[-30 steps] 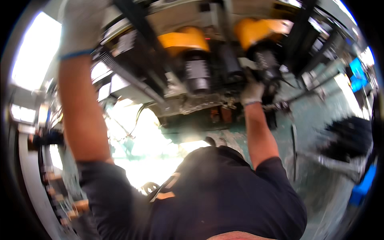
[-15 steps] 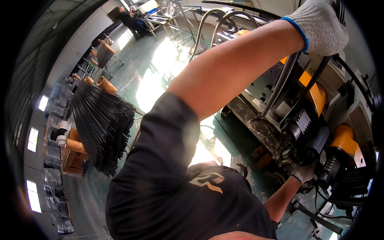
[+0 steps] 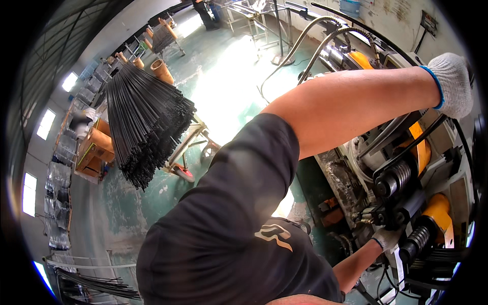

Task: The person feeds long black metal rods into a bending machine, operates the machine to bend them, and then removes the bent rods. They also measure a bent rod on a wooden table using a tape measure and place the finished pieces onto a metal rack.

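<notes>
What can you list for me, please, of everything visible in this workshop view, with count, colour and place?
machine: one, grey with orange housings and ribbed rollers, right side
flexible hoses: two, grey metal, arching above the machine
bundle of thin rods: one, black, on a trolley rack at left
cardboard boxes: a few, brown, beside the bundle
floor: green, glare at centre
distant person: one, dark clothes, top edge
left hand: white knit glove, raised over the machine's top
right hand: white glove, at the lower rollers; grip unclear

Bright daylight glare on green floor (image 3: pixel 229 76), dim at left, heavy fisheye bend w/ black rim, mostly sharp.
</notes>
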Tool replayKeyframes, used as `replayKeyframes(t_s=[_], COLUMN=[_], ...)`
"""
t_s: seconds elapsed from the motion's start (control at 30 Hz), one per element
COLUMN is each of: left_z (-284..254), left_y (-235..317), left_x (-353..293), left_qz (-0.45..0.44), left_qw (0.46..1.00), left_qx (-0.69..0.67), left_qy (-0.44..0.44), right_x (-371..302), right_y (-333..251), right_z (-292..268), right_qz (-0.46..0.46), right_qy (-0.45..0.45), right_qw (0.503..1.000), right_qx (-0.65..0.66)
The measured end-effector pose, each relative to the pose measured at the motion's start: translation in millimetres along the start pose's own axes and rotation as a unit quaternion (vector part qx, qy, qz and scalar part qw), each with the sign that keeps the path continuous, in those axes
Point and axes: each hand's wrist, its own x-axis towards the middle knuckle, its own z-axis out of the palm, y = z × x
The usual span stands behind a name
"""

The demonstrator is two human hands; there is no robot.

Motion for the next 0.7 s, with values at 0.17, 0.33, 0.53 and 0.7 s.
replayKeyframes(t_s=[0.17, 0.33, 0.53, 0.7], left_z=[-33.9, -114.9, -204.7, -254.3], left_y=[6.8, 22.6, 98.6, 169.3], left_x=[-62.3, -214.9, -398.4, -517.2], left_qz=[-0.046, -0.166, -0.414, -0.546], left_qw=[0.998, 0.863, 0.631, 0.567], left_qx=[-0.034, -0.454, -0.551, -0.403], left_qy=[0.027, 0.148, 0.357, 0.466], right_x=[-16.3, -106.1, -123.9, -169.6], right_y=[11.5, 10.7, 41.4, 30.9], right_z=[-37.2, -85.9, -73.2, 2.4], right_qz=[-0.208, -0.194, -0.289, -0.477], right_qy=[0.044, 0.057, -0.045, -0.167], right_qw=[0.822, 0.793, 0.876, 0.747], right_qx=[-0.529, -0.574, -0.384, -0.431])
